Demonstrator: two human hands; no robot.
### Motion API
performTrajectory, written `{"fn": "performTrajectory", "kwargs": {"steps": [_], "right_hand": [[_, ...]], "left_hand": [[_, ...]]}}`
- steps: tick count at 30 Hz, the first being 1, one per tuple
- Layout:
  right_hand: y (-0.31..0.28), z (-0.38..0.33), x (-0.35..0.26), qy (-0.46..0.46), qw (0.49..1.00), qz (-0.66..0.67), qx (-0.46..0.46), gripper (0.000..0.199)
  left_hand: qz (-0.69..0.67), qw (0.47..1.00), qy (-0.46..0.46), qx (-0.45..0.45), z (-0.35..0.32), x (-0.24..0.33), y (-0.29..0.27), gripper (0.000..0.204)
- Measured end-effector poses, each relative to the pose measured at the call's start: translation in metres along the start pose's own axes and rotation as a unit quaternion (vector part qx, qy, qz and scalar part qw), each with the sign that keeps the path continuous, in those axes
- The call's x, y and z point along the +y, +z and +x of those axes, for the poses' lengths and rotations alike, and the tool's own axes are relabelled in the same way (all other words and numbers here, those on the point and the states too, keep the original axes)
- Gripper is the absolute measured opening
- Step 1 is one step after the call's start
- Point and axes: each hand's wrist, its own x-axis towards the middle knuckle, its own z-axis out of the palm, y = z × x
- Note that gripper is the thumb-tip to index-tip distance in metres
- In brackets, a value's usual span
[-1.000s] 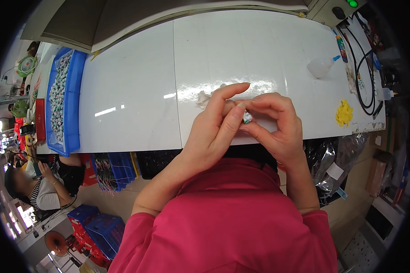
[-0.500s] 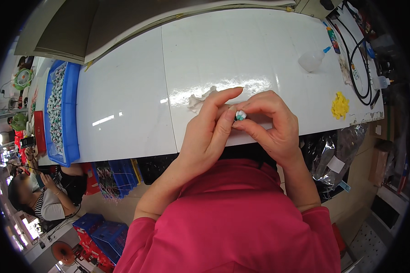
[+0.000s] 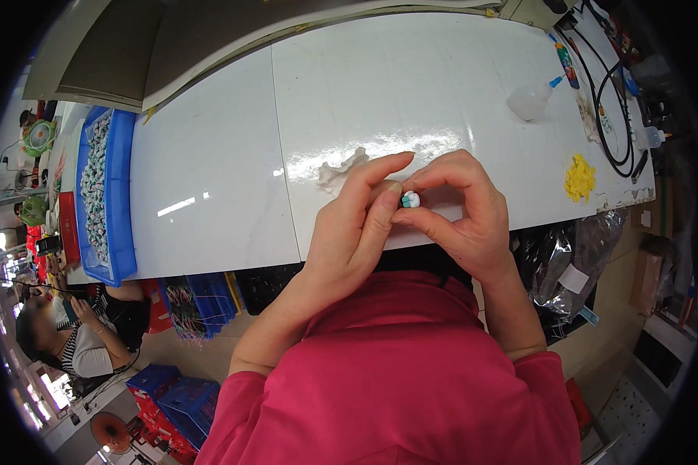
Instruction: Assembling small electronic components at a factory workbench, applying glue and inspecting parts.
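A small white and green piece sits between my two hands, just above the near edge of the white table. My left hand pinches it between thumb and fingers. From the other side, my right hand curls its thumb and index finger around the piece; fingertips of both hands meet there. The piece's exact kind is too small to make out. Behind my left hand lies a crumpled white cloth or tissue, partly hidden by the fingers.
At the left end stands a blue tray full of small white and green pieces. To the right are a yellow clump, a clear squeeze bottle with a blue tip, and black cables. A seated person is at far left.
The small piece has turned between my fingertips, showing more of its white side toward the right. Both hands stay in nearly the same place.
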Motion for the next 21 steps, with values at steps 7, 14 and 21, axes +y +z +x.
{"fn": "performTrajectory", "kwargs": {"steps": [7,14,21], "right_hand": [[0.001,0.004,0.004,-0.032,0.999,-0.020,0.001,0.033],[-0.003,0.007,-0.004,0.002,1.000,-0.012,-0.023,0.028],[-0.006,0.012,-0.010,-0.078,0.995,0.010,-0.059,0.028]], "left_hand": [[0.021,1.000,0.011,-0.003,0.002,0.002,-0.004,0.031],[-0.014,1.000,-0.014,-0.015,0.007,0.007,-0.008,0.034],[-0.112,0.992,-0.041,0.039,0.000,0.013,-0.013,0.032]]}}
